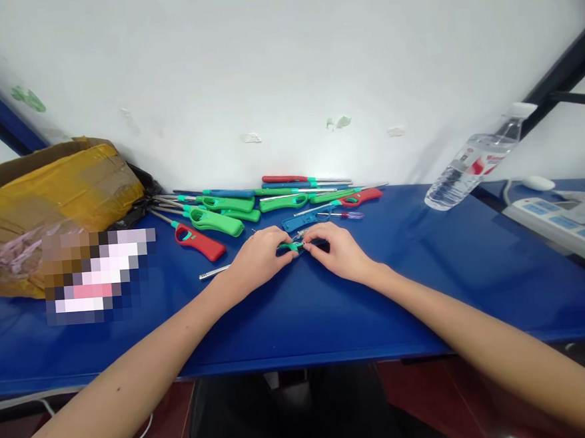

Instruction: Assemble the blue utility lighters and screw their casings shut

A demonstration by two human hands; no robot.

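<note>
My left hand [262,253] pinches a small green plastic part [292,246] between thumb and fingers, low over the blue table. Right beside it, my right hand [339,250] has thumb and forefinger closed at the part's right end; what sits in that pinch is too small to make out. A metal lighter tube [214,272] sticks out to the left from beneath my left hand. Just beyond the fingers lies a blue lighter casing [300,220], and a screwdriver with a clear purplish handle [350,215] is by its right end.
Several long-necked lighters, among them a green one [217,221] and a red one [200,242], lie along the wall. At left stands a taped cardboard box [55,195]. A tilted water bottle [469,163] and a white power strip [563,223] are at right on the blue table [290,326].
</note>
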